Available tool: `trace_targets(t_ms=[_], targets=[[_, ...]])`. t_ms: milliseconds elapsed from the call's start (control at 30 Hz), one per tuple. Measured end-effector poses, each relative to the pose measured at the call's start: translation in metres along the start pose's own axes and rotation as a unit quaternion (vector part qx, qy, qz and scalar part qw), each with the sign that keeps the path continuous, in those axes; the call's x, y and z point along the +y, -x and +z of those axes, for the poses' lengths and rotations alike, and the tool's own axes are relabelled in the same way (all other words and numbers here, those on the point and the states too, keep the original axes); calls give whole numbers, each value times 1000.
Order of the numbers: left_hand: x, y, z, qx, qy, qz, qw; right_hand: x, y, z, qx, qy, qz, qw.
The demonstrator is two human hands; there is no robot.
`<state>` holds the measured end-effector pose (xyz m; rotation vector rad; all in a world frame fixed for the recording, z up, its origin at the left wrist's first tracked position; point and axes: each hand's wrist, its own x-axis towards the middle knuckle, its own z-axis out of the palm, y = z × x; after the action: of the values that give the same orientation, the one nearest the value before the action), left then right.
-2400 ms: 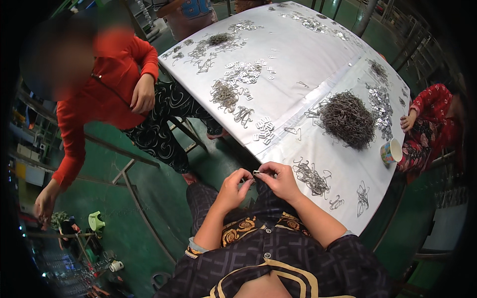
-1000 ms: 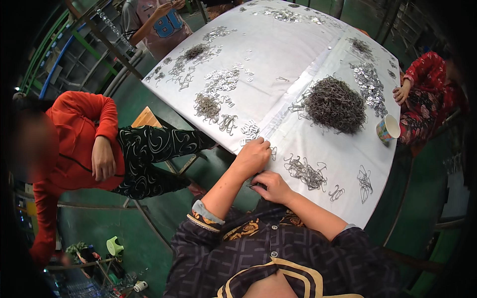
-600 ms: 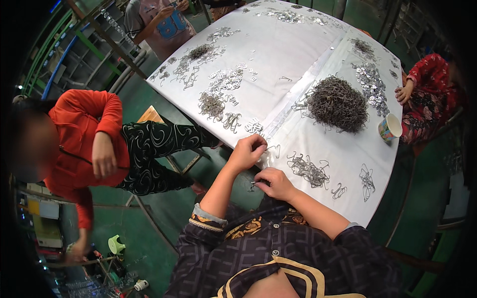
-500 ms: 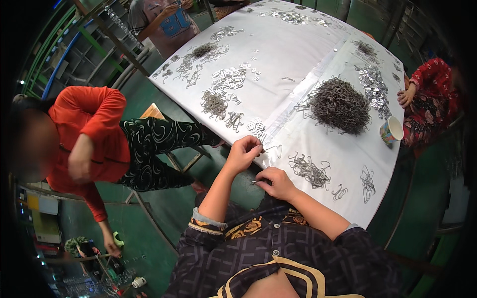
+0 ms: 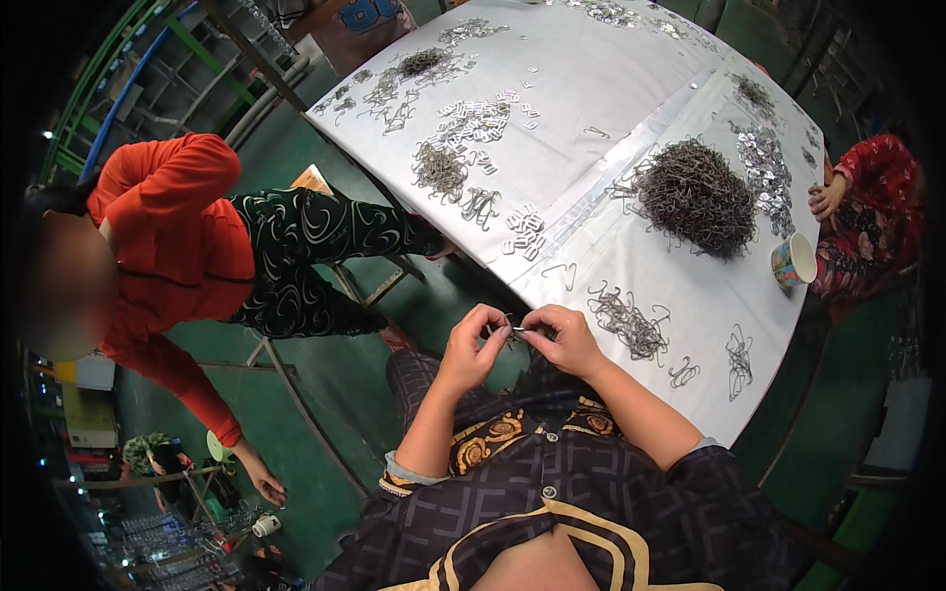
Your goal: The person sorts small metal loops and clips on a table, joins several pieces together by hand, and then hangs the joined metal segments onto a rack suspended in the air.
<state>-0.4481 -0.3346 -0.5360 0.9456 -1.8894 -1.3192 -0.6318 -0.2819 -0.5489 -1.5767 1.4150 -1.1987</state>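
My left hand [image 5: 473, 343] and my right hand [image 5: 560, 338] meet just below the near edge of the white table [image 5: 591, 98], fingertips pinched together on a small metal wire clip [image 5: 516, 331]. A loose bunch of bent wire hooks [image 5: 623, 320] lies on the table right beside my right hand. A single wire hook [image 5: 560, 273] and a cluster of small flat metal pieces [image 5: 524, 229] lie a little farther in. A big tangled heap of wire [image 5: 696, 195] sits beyond them.
A person in a red top [image 5: 177, 246] bends down at the left, one hand near the green floor. Another person's hand and red sleeve [image 5: 857, 187] rest at the table's right edge beside a paper cup [image 5: 793, 261]. More piles of metal parts [image 5: 443, 169] cover the far side.
My left hand has drawn back from the table's edge to meet my right hand, both now pinching the clip. The person in red has leaned further down to the left.
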Motion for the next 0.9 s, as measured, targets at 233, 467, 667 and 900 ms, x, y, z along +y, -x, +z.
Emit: trace_targets(t_ms=[233,467,667,900], targets=[[6,0,13,50,49,-12,997,0,-2,0,-3,6,8,1000],[0,7,13,62,53,-10,997,4,-37,-11,155,213,-67,962],[3,12,14,68,42,-12,997,16,-79,-6,152,371,13,916],[1,12,13,82,23,-12,996,16,-90,-9,110,245,66,961]])
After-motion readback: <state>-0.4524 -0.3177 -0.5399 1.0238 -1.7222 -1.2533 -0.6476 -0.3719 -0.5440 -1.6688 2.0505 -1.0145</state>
